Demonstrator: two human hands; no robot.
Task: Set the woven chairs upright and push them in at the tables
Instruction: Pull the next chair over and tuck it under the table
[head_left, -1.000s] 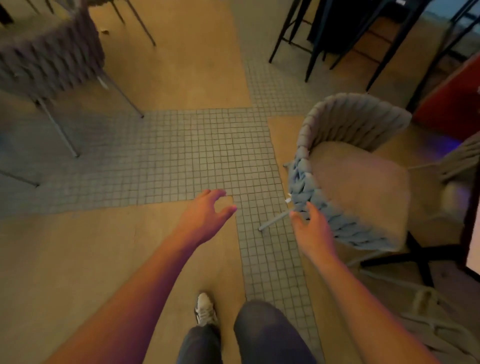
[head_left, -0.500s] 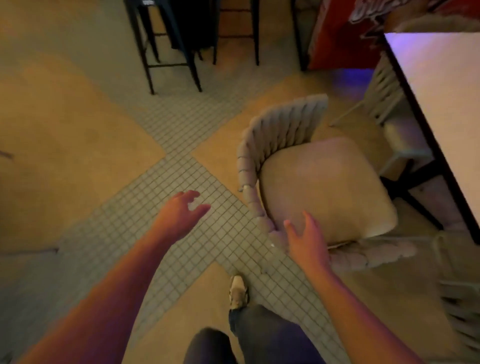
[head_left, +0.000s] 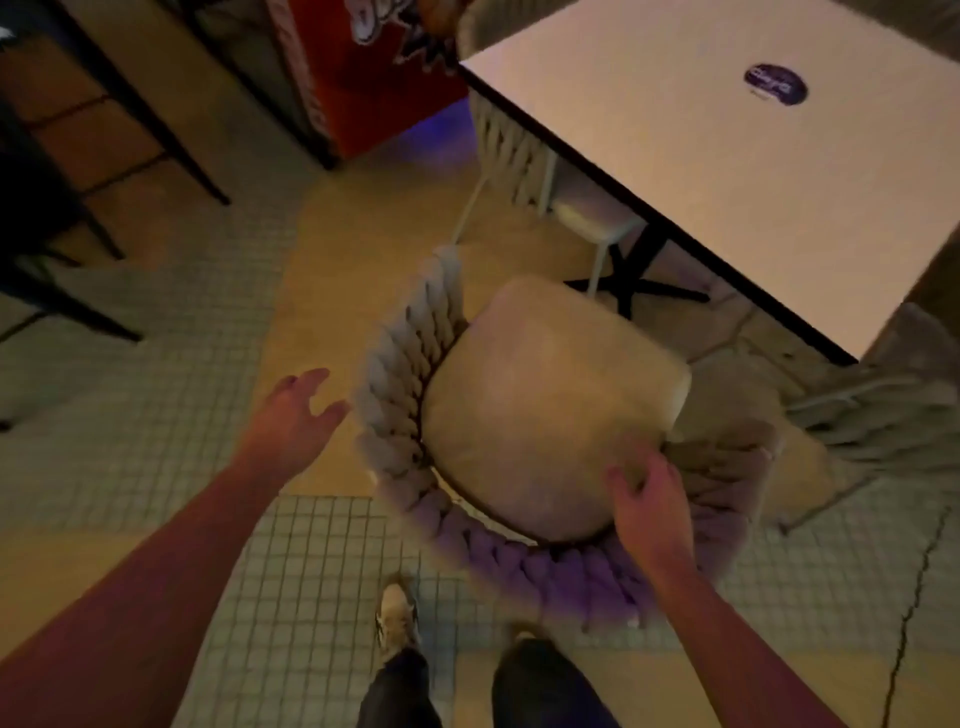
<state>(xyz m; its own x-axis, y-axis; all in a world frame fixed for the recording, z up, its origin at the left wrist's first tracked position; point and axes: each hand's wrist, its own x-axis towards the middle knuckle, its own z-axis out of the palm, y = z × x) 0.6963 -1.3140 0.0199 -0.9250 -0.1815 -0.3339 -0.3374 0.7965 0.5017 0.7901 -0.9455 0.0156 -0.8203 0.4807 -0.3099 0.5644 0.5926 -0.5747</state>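
The right hand (head_left: 652, 506) rests on the woven chair (head_left: 545, 441) where the cushion meets the braided back, fingers spread and curled over the cushion's near edge, while the left hand (head_left: 291, 421) hangs open just beside the chair's left rim, touching nothing. The chair stands upright near the white table (head_left: 753, 156), just off its near corner and not under it, with another woven chair (head_left: 511, 150) tucked beneath the table's far side.
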